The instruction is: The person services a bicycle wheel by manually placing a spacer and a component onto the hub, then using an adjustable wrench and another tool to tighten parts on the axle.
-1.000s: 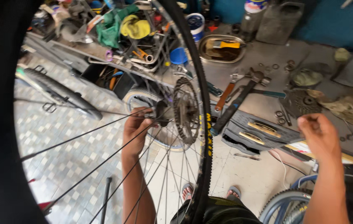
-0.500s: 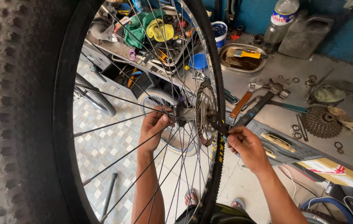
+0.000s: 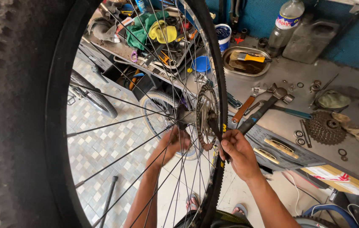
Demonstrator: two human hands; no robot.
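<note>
A black bicycle wheel [image 3: 57,126] with a knobby tyre stands upright in front of me, its spokes running to a hub [image 3: 188,116] with a brake disc [image 3: 205,114]. My left hand [image 3: 169,145] reaches through the spokes and grips the hub's left end. On the right side of the wheel, my right hand [image 3: 236,150] holds a dark tool [image 3: 217,135] against the axle next to the disc.
A grey workbench [image 3: 281,120] at right carries hammers, a cassette sprocket [image 3: 325,126], washers, a metal tray with a brush, a plastic bottle [image 3: 283,25] and a jerrycan. Another wheel [image 3: 91,95] stands on the tiled floor. My sandalled feet show below.
My right hand came in from the bench to the hub and now holds a tool at the axle. My view has moved closer to the wheel. The left hand stays on the hub.
</note>
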